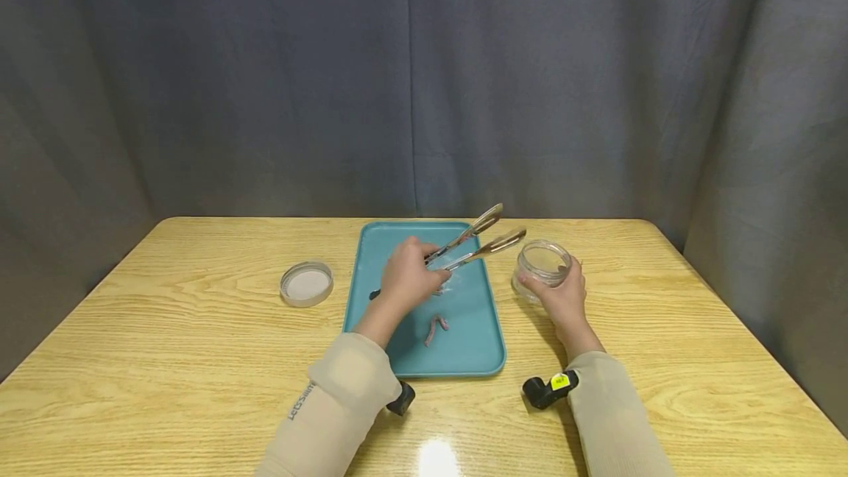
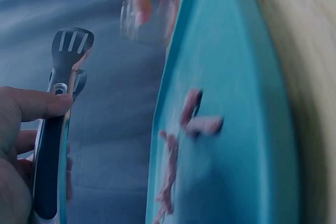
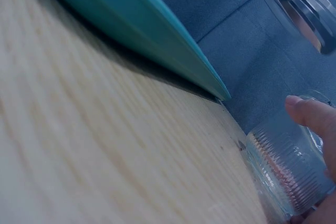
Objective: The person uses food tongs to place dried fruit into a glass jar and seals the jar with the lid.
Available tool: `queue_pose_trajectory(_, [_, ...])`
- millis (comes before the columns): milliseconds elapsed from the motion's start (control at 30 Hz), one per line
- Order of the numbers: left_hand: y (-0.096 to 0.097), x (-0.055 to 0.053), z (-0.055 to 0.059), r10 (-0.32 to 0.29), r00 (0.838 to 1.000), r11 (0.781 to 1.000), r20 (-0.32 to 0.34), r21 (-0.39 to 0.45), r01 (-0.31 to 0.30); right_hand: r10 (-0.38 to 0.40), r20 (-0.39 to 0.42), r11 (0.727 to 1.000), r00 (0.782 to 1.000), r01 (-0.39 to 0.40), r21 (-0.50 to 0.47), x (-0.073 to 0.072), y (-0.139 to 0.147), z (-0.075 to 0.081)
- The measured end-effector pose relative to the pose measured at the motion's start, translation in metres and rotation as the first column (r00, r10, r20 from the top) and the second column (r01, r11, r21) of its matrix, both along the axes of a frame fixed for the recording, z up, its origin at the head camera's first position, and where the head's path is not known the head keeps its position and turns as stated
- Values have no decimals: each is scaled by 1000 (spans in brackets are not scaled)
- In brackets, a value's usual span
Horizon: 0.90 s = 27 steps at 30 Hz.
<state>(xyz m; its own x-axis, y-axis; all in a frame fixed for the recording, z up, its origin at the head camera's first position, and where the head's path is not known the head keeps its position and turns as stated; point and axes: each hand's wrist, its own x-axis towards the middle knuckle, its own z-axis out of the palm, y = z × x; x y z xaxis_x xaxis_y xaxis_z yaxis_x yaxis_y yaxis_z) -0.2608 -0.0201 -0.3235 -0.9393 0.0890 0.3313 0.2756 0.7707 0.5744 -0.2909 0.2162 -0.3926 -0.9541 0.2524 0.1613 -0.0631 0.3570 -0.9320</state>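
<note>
My left hand (image 1: 409,277) grips metal tongs (image 1: 486,243) with slotted ends and a dark handle, above the blue tray. The tongs' arms are spread apart and point toward the jar. In the left wrist view, the thumb lies along the tongs (image 2: 51,150). To the right of the tray, my right hand (image 1: 563,297) holds a clear glass jar (image 1: 530,285) around its side. The jar is uncovered and has ribbed walls, seen in the right wrist view. On the tray lie a bent pinkish strip (image 1: 433,330) and a longer knobbly pink strip (image 2: 169,174).
The blue tray (image 1: 464,363) with a raised rim lies mid-table. A round lid (image 1: 306,284) rests inner side up to its left. The wooden table (image 1: 199,330) ends at a dark grey curtain (image 1: 278,94) behind and on both sides.
</note>
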Motion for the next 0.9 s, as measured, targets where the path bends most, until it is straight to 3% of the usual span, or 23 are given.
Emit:
queue_pose_trajectory(200, [-21, 2, 6, 3, 1000, 999, -13, 35, -2, -4, -5, 1000, 1000, 4, 10, 0, -1, -1])
queue_pose_trajectory(433, [-50, 6, 12, 32, 999, 999, -2, -1, -32, 3, -26, 1000, 1000, -3, 8, -1, -2, -2])
queue_pose_trajectory(900, [-96, 18, 15, -27, 1000, 998, 2, -56, 27, 9, -25, 1000, 1000, -8, 8, -1, -2, -1])
